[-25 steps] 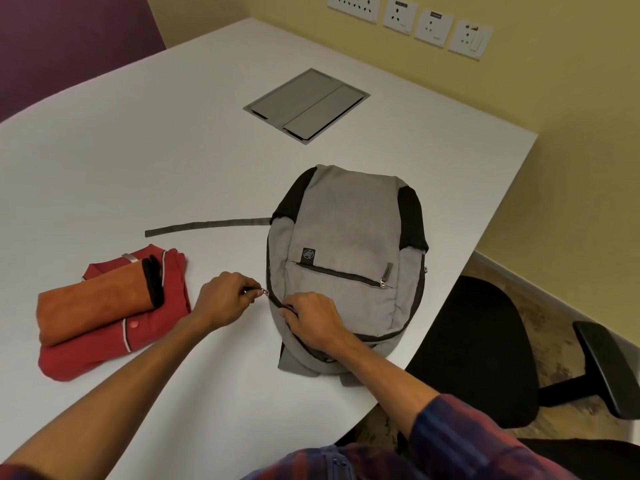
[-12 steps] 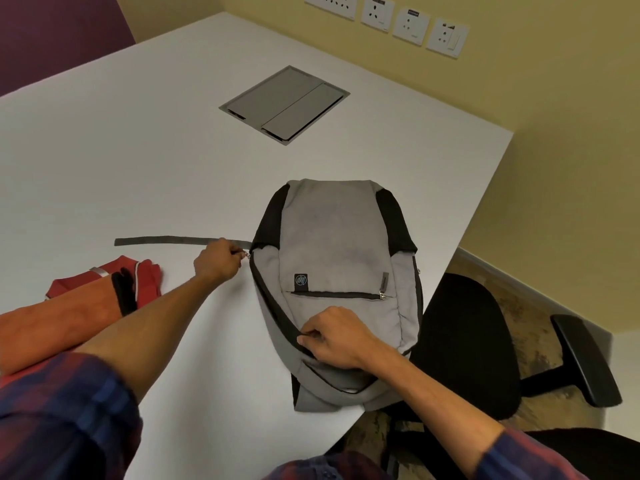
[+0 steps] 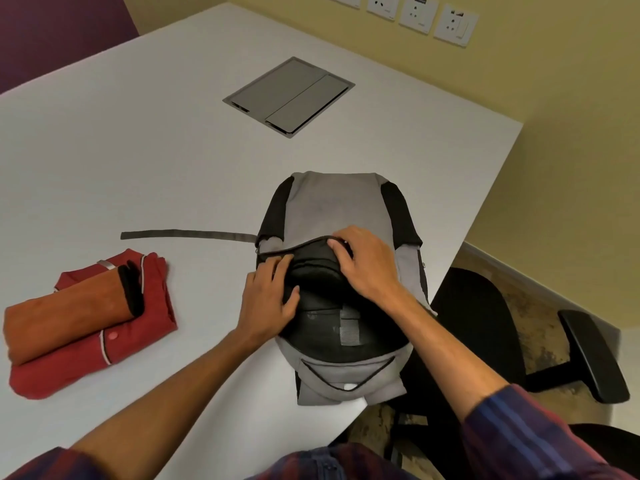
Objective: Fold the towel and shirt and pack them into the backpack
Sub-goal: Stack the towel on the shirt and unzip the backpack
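Grey backpack (image 3: 332, 206): flat on white table (image 3: 138, 150), near its 4 o'clock edge, main compartment unzipped, black lining exposed. Right hand (image 3: 367, 265): fingers curled over upper lip of the opening, gripping it. Left hand (image 3: 268, 301): at the opening's 9 o'clock side, fingers hooked on the rim, thumb on the black lining. Loose strap (image 3: 187, 234): extends toward 9 o'clock. Folded red shirt (image 3: 104, 337): well apart at 9 o'clock; rolled orange towel (image 3: 65, 318) on top. Floor box (image 3: 289, 95): 12 o'clock. Black chair (image 3: 485, 323): 3 o'clock.
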The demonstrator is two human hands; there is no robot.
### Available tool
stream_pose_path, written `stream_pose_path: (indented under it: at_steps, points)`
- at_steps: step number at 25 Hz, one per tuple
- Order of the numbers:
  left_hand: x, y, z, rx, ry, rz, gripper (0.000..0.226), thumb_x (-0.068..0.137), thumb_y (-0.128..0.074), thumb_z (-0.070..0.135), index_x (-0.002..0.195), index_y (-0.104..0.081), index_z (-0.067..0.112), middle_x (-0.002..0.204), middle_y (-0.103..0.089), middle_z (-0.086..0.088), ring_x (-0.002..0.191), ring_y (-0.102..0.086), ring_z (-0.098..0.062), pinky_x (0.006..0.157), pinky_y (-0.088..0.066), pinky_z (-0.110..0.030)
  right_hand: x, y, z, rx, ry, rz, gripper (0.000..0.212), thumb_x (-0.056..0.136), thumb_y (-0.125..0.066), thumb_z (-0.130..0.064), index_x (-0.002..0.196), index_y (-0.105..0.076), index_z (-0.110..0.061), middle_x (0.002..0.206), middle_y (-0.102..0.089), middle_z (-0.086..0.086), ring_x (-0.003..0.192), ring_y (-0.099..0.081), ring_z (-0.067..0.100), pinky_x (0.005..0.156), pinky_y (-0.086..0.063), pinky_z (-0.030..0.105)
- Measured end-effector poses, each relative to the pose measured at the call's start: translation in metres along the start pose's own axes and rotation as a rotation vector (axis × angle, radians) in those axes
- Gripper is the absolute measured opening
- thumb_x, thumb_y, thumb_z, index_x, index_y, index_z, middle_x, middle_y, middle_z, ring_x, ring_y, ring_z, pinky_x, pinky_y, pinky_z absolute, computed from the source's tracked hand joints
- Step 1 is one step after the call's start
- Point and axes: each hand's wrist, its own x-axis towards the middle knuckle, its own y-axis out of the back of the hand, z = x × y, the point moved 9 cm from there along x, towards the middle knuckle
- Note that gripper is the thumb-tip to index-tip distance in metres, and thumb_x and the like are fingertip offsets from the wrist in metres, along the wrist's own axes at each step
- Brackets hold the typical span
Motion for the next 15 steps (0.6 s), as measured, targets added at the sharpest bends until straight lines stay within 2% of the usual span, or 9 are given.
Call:
stream_pose_path:
  at_steps: [2, 4, 6, 7, 8, 10, 13, 15]
  points:
    - [-0.006, -0.011, -0.013, -0.015, 0.075, -0.063, 0.057, 0.087, -0.052, 0.038, 0.137, -0.044, 0.011, 0.127, -0.055, -0.013, 0.108, -0.055, -0.026, 0.089, -0.044, -0.036, -0.010, -0.027, -0.008, 0.055, 0.040, -0.171, 0.029, 0.097, -0.050, -0.041, 0.109, -0.064, -0.019, 0.103, -0.068, 0.002, 0.094, -0.063, 0.021, 0.077, -0.047, 0.032]
    - [-0.014, -0.021, -0.024, 0.007, 0.106, -0.177, 0.058, 0.087, -0.054, 0.034, 0.138, -0.041, 0.012, 0.129, -0.055, -0.010, 0.110, -0.054, -0.026, 0.092, -0.043, -0.036, -0.037, -0.071, -0.003, -0.034, 0.051, -0.471, 0.056, 0.089, -0.052, -0.060, 0.128, -0.053, -0.020, 0.126, -0.059, 0.005, 0.114, -0.055, 0.024, 0.092, -0.044, 0.037]
    - [-0.027, -0.031, -0.036, 0.017, 0.115, -0.301, 0.059, 0.087, -0.056, 0.028, 0.141, -0.037, 0.015, 0.133, -0.053, -0.007, 0.116, -0.051, -0.024, 0.098, -0.040, -0.035, -0.071, -0.110, 0.017, -0.237, 0.071, -0.711, 0.093, 0.076, -0.052, -0.077, 0.150, -0.026, -0.027, 0.157, -0.026, 0.005, 0.142, -0.026, 0.026, 0.112, -0.027, 0.048]
    - [-0.034, -0.033, -0.042, -0.002, 0.126, -0.339, 0.059, 0.088, -0.054, 0.029, 0.142, -0.036, 0.017, 0.136, -0.051, -0.007, 0.120, -0.049, -0.024, 0.101, -0.038, -0.035, -0.086, -0.125, 0.028, -0.291, 0.064, -0.776, 0.101, 0.073, -0.051, -0.080, 0.154, -0.012, -0.033, 0.162, -0.008, 0.003, 0.148, -0.009, 0.027, 0.116, -0.016, 0.053]
    - [-0.040, -0.033, -0.047, -0.032, 0.140, -0.357, 0.059, 0.088, -0.051, 0.032, 0.143, -0.036, 0.017, 0.139, -0.049, -0.007, 0.123, -0.047, -0.024, 0.104, -0.037, -0.036, -0.096, -0.137, 0.037, -0.311, 0.049, -0.807, 0.103, 0.073, -0.048, -0.082, 0.154, -0.004, -0.037, 0.163, 0.005, 0.000, 0.149, 0.004, 0.026, 0.117, -0.007, 0.057]
    - [-0.048, -0.029, -0.052, -0.090, 0.164, -0.331, 0.061, 0.086, -0.043, 0.038, 0.143, -0.038, 0.016, 0.144, -0.046, -0.006, 0.130, -0.044, -0.024, 0.108, -0.034, -0.037, -0.105, -0.152, 0.046, -0.330, 0.032, -0.801, 0.103, 0.070, -0.038, -0.088, 0.153, 0.003, -0.041, 0.162, 0.018, -0.003, 0.148, 0.016, 0.026, 0.116, 0.001, 0.060]
    - [-0.054, -0.019, -0.058, -0.132, 0.176, -0.268, 0.059, 0.086, -0.042, 0.041, 0.140, -0.044, 0.016, 0.144, -0.046, -0.003, 0.131, -0.044, -0.021, 0.107, -0.033, -0.031, -0.097, -0.160, 0.050, -0.344, 0.027, -0.769, 0.116, 0.054, -0.019, -0.098, 0.152, 0.006, -0.042, 0.161, 0.021, -0.004, 0.148, 0.019, 0.024, 0.115, 0.005, 0.058]
    - [-0.056, -0.012, -0.060, -0.142, 0.161, -0.246, 0.055, 0.087, -0.044, 0.040, 0.137, -0.047, 0.018, 0.142, -0.048, -0.001, 0.130, -0.044, -0.018, 0.104, -0.032, -0.026, -0.084, -0.161, 0.053, -0.332, 0.004, -0.761, 0.117, 0.054, -0.018, -0.098, 0.152, 0.006, -0.041, 0.161, 0.020, -0.004, 0.148, 0.019, 0.024, 0.115, 0.006, 0.058]
